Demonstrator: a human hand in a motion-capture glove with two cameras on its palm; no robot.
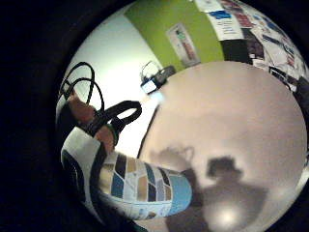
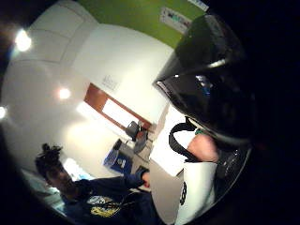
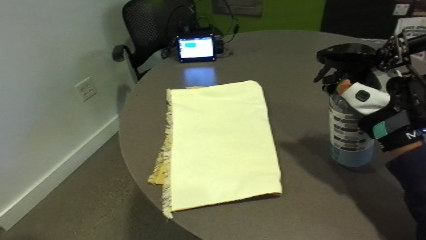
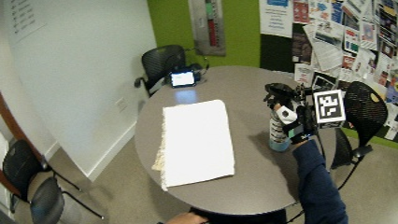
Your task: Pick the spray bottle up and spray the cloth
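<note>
So we have the gloved right hand point(image 3: 373, 112) wrapped around the one spray bottle point(image 3: 349, 137), which stands upright near the round table's point(image 3: 313, 60) edge at about three o'clock from the single pale yellow cloth point(image 3: 219, 142) and well apart from it. We judge the grasp made but the lift barely begun, if at all, since the bottle's base looks to sit on the tabletop; raising it, aiming the black nozzle point(image 3: 343, 55) at the cloth and spraying are all left. Beyond one bottle and one cloth, we count one small screen device point(image 3: 195, 48) at twelve o'clock.
</note>
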